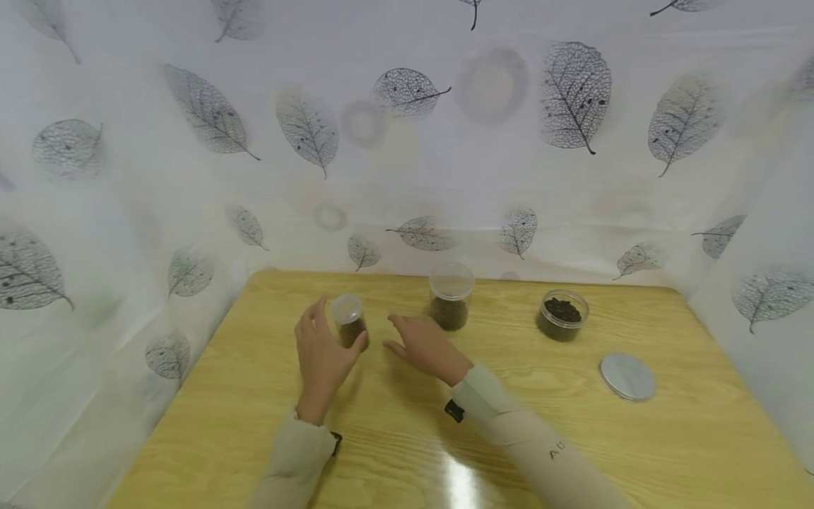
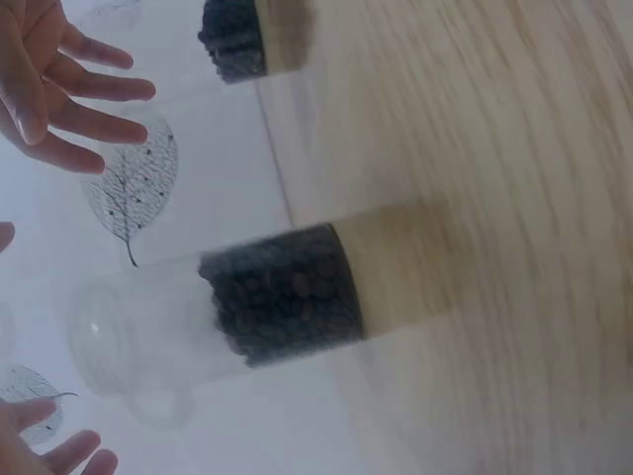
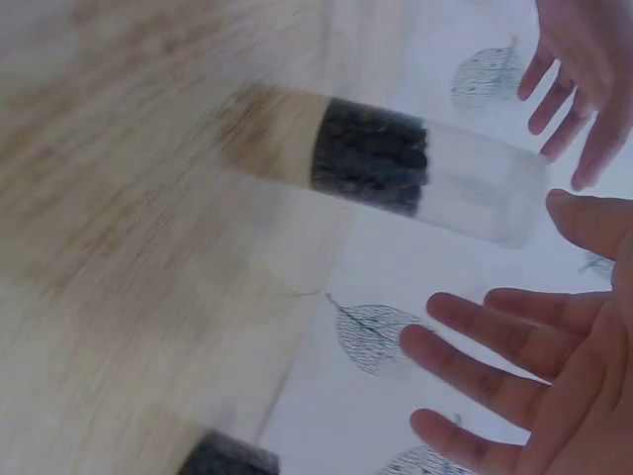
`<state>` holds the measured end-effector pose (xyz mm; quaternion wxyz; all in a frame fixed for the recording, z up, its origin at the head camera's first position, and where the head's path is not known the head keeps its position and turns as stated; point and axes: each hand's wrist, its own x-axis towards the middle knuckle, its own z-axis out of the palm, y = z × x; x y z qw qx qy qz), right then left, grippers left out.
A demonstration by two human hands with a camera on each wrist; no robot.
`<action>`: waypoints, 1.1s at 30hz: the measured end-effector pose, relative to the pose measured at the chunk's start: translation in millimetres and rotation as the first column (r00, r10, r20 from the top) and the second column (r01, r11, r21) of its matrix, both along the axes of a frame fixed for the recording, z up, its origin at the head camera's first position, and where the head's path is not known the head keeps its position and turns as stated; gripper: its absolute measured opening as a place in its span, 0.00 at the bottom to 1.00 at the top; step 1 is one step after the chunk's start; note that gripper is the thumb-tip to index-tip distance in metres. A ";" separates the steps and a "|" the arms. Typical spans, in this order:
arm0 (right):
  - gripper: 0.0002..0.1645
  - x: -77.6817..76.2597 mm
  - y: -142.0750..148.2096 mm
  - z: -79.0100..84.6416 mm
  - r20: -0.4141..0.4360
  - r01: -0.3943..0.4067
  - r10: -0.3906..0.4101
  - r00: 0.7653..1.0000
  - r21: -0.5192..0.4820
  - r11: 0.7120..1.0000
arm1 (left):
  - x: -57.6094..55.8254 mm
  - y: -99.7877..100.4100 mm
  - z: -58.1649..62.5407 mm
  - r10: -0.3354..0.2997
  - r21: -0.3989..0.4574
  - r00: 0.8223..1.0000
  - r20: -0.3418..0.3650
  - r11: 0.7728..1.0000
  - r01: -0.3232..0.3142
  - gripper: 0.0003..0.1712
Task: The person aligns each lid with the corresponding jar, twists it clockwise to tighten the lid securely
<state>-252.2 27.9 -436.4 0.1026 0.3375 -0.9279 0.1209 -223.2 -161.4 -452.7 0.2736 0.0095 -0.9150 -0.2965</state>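
A tall, slim clear jar (image 1: pixel 351 326) with a clear lid stands upright on the table, its lower part filled with dark bean-like pieces (image 2: pixel 287 297). My left hand (image 1: pixel 323 360) is around the jar's near left side, fingers spread and thumb out, without a visible grip on it. To the right of the jar, my right hand (image 1: pixel 431 348) hovers apart from it with its fingers loosely extended. In the right wrist view the right hand (image 3: pixel 564 366) shows an open palm, and the slim jar (image 3: pixel 371 158) stands between both hands.
A wider clear jar (image 1: pixel 450 304), partly filled with dark pieces, stands behind my right hand. Farther right are a low open tub (image 1: pixel 561 322) of dark pieces and a round silver lid (image 1: pixel 627 376) lying flat. A leaf-patterned curtain (image 1: pixel 426 170) borders the wooden table (image 1: pixel 540 382).
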 end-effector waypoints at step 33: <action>0.20 80.2 154.0 10.9 -0.307 -0.140 0.088 0.948 -0.151 0.979 | 25.0 130.0 8.2 -0.601 0.287 0.794 -0.095 0.747 0.600 0.38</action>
